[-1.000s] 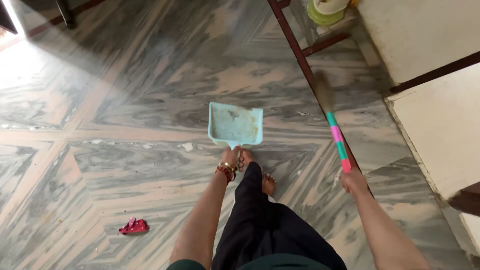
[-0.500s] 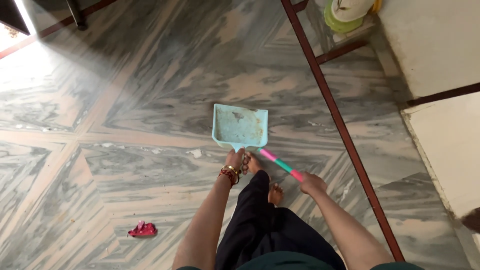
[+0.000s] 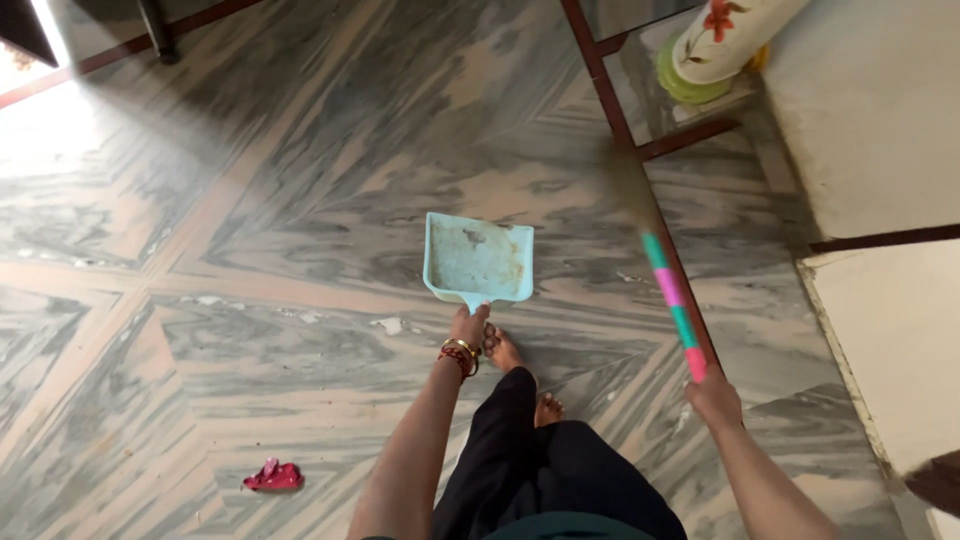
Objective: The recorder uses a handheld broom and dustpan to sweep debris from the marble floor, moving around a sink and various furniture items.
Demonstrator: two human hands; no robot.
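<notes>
On the marbled floor [image 3: 300,200], centre of view: one pale turquoise dustpan [image 3: 478,258], lying flat, open mouth facing away from the person, a few dirt marks on its tray. All places below are given from this dustpan.

Left hand [image 3: 468,327]: directly behind the dustpan, fingers closed around its short handle; arm stretched down and forward, red and gold bangles [image 3: 460,354] at the wrist.

Right hand [image 3: 714,400]: well to the right of the dustpan and nearer the person, clamped on the end of a broom handle banded in green and pink [image 3: 673,305]. Arm reaches out and down; the handle slants up and away, and the brush end [image 3: 625,185], blurred, sits right of the dustpan's far corner, not touching it.

Bare feet [image 3: 503,350]: just behind the dustpan, beside the left hand.

Step in hand, as judged: sweeping debris toward the held pan. Next move would call for the brush to be drawn leftward across the floor to the pan's mouth, with the pan pressed flat.

Other items: small white scraps [image 3: 388,325] left of and behind the dustpan; red crumpled item [image 3: 273,476] far behind it to the left; flowered white cylinder [image 3: 735,35] well beyond it to the right.
</notes>
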